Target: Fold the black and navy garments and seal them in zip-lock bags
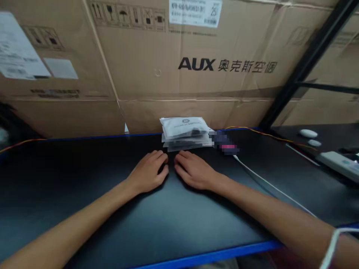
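Observation:
My left hand [148,172] rests on the black table [174,224], its fingers curled in and closed, with nothing visible in them. Just to its right, across a narrow gap, my right hand [195,170] lies on the table with its fingers curled the same way, and nothing shows in it. Behind both hands is a stack of white plastic packets [185,129]; neither hand touches it. A phone-like object [224,142], blurred by pixels, sits against the right side of the stack with a white cable [269,183] running from it.
Large cardboard boxes [146,74] stand behind the table. A black metal post [305,59] rises at the right. A white power strip [340,164] and two small white objects [308,133] lie on the right. Blue edging [213,256] marks the table's front.

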Demonstrator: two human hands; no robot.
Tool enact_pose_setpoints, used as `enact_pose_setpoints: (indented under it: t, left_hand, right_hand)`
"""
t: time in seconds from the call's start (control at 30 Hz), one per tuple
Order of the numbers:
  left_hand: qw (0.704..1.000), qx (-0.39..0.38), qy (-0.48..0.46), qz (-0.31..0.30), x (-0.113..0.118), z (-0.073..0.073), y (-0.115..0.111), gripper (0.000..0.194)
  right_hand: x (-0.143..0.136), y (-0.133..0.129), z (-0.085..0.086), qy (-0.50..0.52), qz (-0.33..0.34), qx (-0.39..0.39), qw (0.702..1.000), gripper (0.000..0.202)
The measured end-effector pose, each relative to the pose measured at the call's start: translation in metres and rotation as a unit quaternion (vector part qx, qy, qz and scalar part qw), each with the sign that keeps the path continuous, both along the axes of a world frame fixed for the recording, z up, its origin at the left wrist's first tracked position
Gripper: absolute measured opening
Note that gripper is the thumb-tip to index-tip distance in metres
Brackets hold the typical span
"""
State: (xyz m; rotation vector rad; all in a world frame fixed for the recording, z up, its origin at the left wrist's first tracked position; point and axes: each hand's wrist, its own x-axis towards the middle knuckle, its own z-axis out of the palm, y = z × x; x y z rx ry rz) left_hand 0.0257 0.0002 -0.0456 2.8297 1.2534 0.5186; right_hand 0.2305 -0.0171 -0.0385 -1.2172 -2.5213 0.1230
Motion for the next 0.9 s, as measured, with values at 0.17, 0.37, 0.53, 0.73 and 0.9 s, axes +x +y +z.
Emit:
enact_pose_setpoints:
  t: [0.17, 0.37, 0.53, 0.73, 0.9]
  left_hand:
    - [0.999, -0.007, -0.031, 0.014, -0.003, -0.005, 0.003, 0.022]
    - [0.997, -0.034, -0.065, 0.024, -0.005, -0.006, 0.003, 0.020]
    - [0.996, -0.043, -0.071, 0.024, -0.006, -0.005, 0.003, 0.019]
    - [0.994, -0.055, -0.085, 0.033, -0.005, -0.005, 0.003, 0.018]
    - [0.993, -0.065, -0.098, 0.018, -0.008, -0.004, 0.005, 0.017]
  right_hand:
    - [0.006, 0.008, 0.003, -0.005, -0.040, -0.017, 0.999, 0.023]
    - [0.008, 0.006, 0.006, -0.037, -0.018, -0.028, 0.999, 0.024]
    - [0.003, -0.009, 0.015, -0.095, 0.011, -0.034, 0.995, 0.026]
    - [-0.011, -0.041, 0.021, -0.113, 0.134, -0.053, 0.983, 0.022]
    - [-0.014, -0.045, 0.011, 0.055, 0.212, -0.069, 0.973, 0.016]
